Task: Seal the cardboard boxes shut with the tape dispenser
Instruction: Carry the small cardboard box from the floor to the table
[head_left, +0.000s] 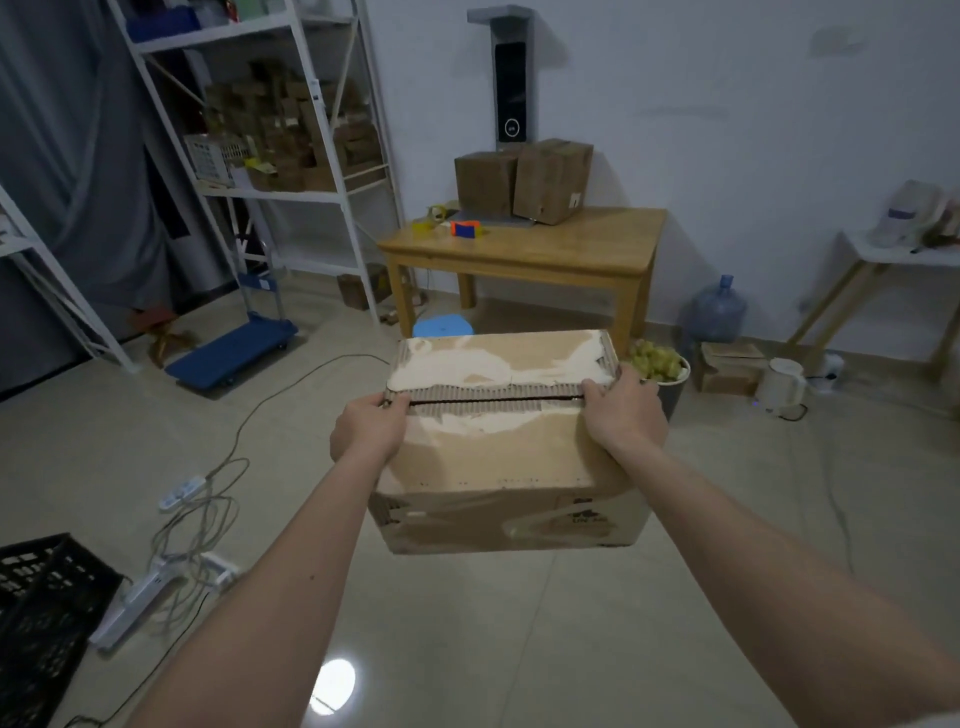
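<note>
I hold a worn cardboard box (498, 467) in the air above the floor, its top flaps folded down with a dark gap along the seam. My left hand (370, 426) grips its left top edge and my right hand (621, 415) grips its right top edge. Ahead stands a wooden table (561, 249). An orange and blue tape dispenser (466, 229) lies on it, beside a yellow tape roll (425, 226). Two more cardboard boxes (522, 179) sit at the table's back by the wall.
White shelving (291, 192) with small cartons stands at the left. A blue hand cart (234, 353), a blue stool (442, 327), cables and power strips (182, 493) and a black crate (41, 613) lie on the floor. A bin (662, 371), kettle (779, 387) and water jug (719, 312) are at the right.
</note>
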